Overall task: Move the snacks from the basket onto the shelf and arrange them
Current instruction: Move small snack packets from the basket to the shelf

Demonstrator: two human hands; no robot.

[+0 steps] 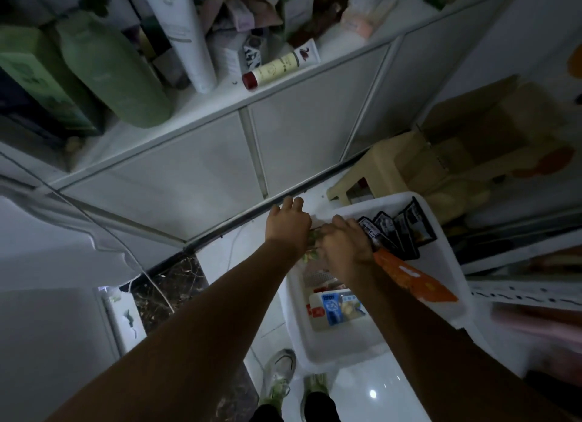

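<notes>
A white plastic basket (447, 308) stands on the floor below me. In it lie several black snack packets (397, 229), an orange packet (412, 280) and a white-and-blue packet (338, 306). Both my hands reach down into the basket's far left corner. My left hand (288, 226) and my right hand (345, 243) close together on a greenish snack packet (311, 240), mostly hidden between them. The white shelf (333, 65) runs above, crowded with bottles and boxes.
On the shelf stand a large green bottle (113, 72), a white tube (185, 34) and a lying cream bottle with a red cap (274, 70). A beige stool (400, 169) and a cardboard box (491, 128) sit behind the basket. My shoes (283, 377) stand on glossy tiles.
</notes>
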